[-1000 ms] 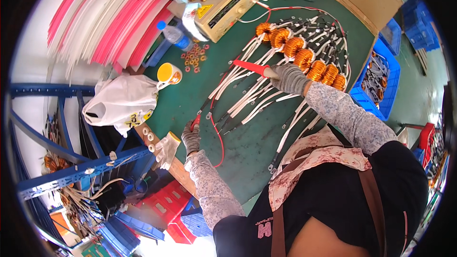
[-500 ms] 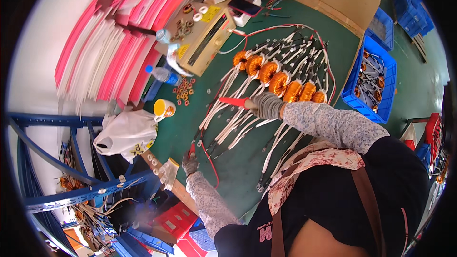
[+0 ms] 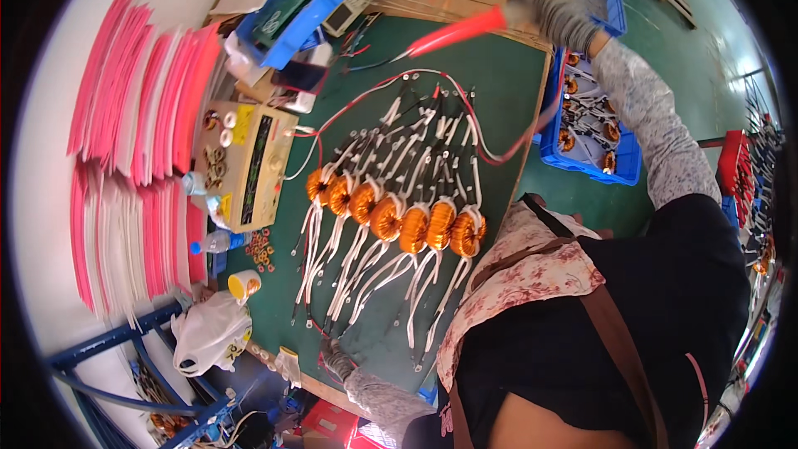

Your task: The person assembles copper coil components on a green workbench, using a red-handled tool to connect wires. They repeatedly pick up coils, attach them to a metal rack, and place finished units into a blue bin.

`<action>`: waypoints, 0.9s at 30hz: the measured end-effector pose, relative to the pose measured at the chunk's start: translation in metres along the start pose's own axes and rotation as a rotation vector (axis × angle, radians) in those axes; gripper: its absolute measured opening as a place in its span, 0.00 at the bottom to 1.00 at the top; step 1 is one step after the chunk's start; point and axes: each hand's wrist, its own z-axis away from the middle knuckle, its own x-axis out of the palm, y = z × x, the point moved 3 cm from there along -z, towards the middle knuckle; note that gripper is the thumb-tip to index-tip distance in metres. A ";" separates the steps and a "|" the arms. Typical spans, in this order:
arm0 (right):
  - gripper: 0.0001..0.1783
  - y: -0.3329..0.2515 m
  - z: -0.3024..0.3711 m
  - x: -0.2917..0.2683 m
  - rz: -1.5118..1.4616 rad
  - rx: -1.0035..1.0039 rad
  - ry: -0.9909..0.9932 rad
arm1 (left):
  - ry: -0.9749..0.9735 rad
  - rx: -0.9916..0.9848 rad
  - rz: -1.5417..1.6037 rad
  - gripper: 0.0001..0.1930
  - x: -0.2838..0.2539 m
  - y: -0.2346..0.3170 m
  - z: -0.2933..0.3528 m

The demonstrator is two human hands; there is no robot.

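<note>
My right hand (image 3: 561, 17), in a grey striped glove, is raised over the table's far right edge, closed on the handle end of a red test probe (image 3: 457, 32). The probe points left, its dark thin tip over the far part of the green table (image 3: 519, 75). Near the table's front left edge, my gloved left hand (image 3: 337, 360) is closed on a red test lead, largely hidden by the fingers. Between the hands several copper-wound toroidal coils (image 3: 385, 218) lie in a slanting row. White and black leads with metal lugs spread from both sides.
A beige meter (image 3: 264, 168) stands left, wired to a red-and-white cable (image 3: 449, 75). Nearby are a water bottle (image 3: 220, 242), small rings (image 3: 260, 251), a yellow-topped cup (image 3: 243, 285) and a white bag (image 3: 212, 333). Right, a blue crate (image 3: 632, 158) holds more coils.
My right hand has swung up and away from the coils to the far right with the red test probe. The whole view has turned and shifted. My left hand stays near the front left edge.
</note>
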 end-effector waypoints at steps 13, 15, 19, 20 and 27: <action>0.21 0.017 -0.015 0.215 -0.399 0.371 -0.154 | -0.511 0.100 0.235 0.14 0.185 0.223 0.163; 0.22 0.004 0.003 0.240 -0.433 0.444 -0.141 | -0.629 -0.037 0.334 0.15 0.200 0.224 0.190; 0.27 0.002 0.014 0.261 -0.486 0.558 -0.116 | -0.866 -0.355 0.481 0.15 0.226 0.202 0.225; 0.27 0.000 0.017 0.255 -0.488 0.563 -0.049 | -0.892 -0.438 0.528 0.15 0.230 0.194 0.232; 0.18 -0.029 0.069 0.274 -1.011 0.480 0.045 | -0.860 -0.710 0.815 0.17 0.253 0.158 0.231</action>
